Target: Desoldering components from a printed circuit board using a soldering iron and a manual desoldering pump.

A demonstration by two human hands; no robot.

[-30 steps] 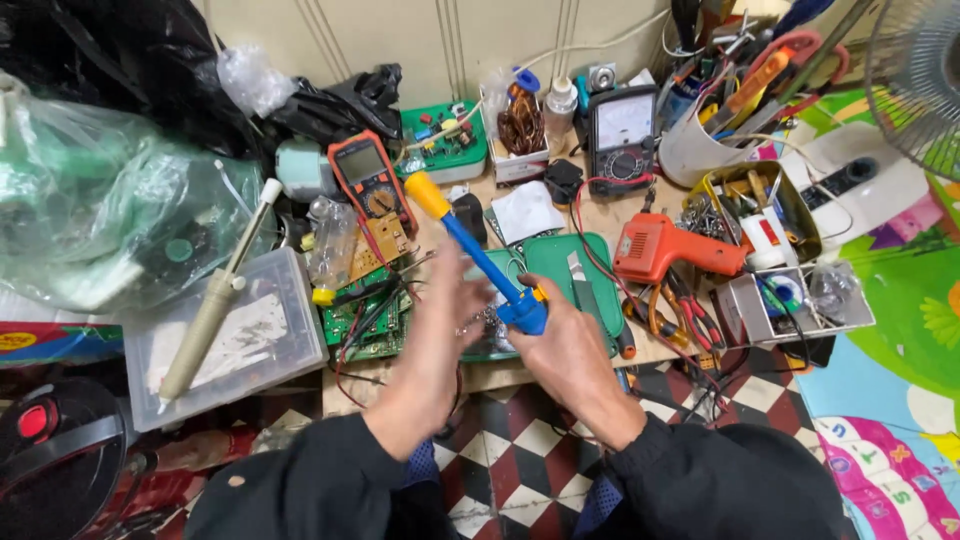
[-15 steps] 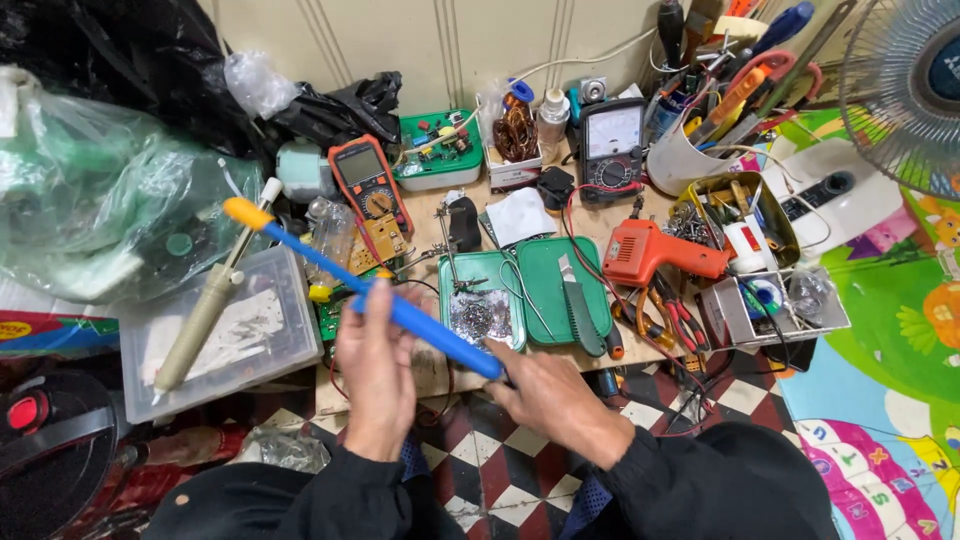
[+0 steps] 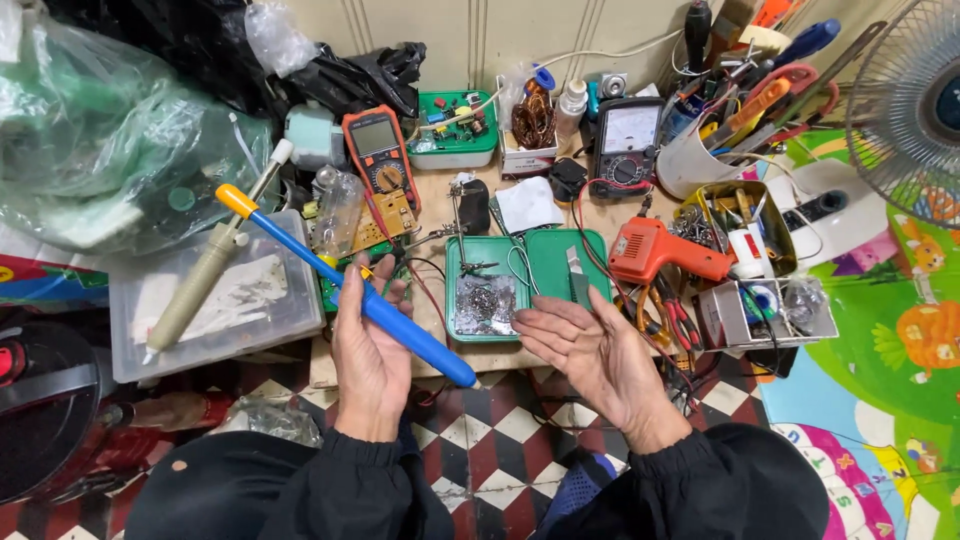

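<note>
My left hand (image 3: 368,350) grips a long blue desoldering pump (image 3: 340,284) with a yellow plunger end pointing up and left; its tip lies near the table's front edge. My right hand (image 3: 592,352) is held palm up with fingers spread and holds nothing, just right of the pump's tip. Both hands hover in front of a green tray (image 3: 528,252) that carries a crumpled piece of foil (image 3: 484,303) and a small metal tool.
An orange soldering gun (image 3: 660,252) lies right of the tray. Two multimeters (image 3: 376,148) (image 3: 626,140), circuit boards, a tool cup (image 3: 706,150), a tin of parts, a clear lidded box (image 3: 210,300) with a beige tube, plastic bags and a fan (image 3: 910,90) crowd the bench.
The pump swung from upright between both hands to lying across my left palm, yellow end left. My right hand let go and opened, palm up.
</note>
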